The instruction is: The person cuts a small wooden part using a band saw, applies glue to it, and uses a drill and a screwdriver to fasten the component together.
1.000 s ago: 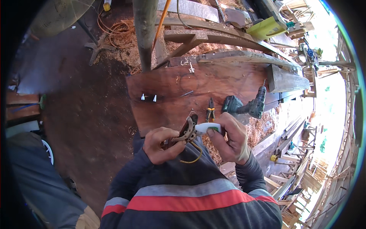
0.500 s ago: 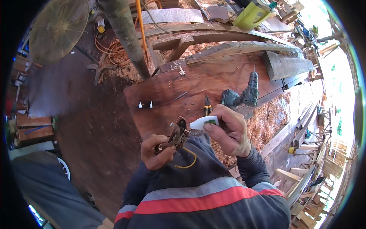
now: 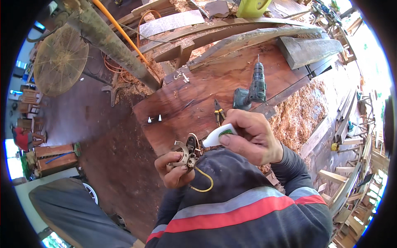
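In front of my chest, my left hand (image 3: 177,171) is closed around a small brown fitting (image 3: 191,153) with a curved arm, metal-looking contacts and a yellow cord (image 3: 211,180) hanging from it; I cannot tell its exact kind. My right hand (image 3: 254,138) pinches a small white glue bottle (image 3: 215,137) with a green label between thumb and fingers. The bottle lies tilted, its narrow end pointing left, close beside the fitting; whether they touch is unclear. On the reddish wooden tabletop (image 3: 198,89) beyond stand a small white cap (image 3: 149,120) and a white nozzle tip (image 3: 160,118).
Pliers (image 3: 219,111) with dark and yellow handles and a cordless drill (image 3: 254,89) lie just beyond my right hand. Thick timbers (image 3: 308,49) line the far edge. A post (image 3: 111,41) and a fan (image 3: 62,60) stand left; wood shavings (image 3: 297,111) cover the right.
My view has shifted slightly. The fitting has turned in my left hand, showing its contacts more openly. My right hand still holds the bottle close beside it.
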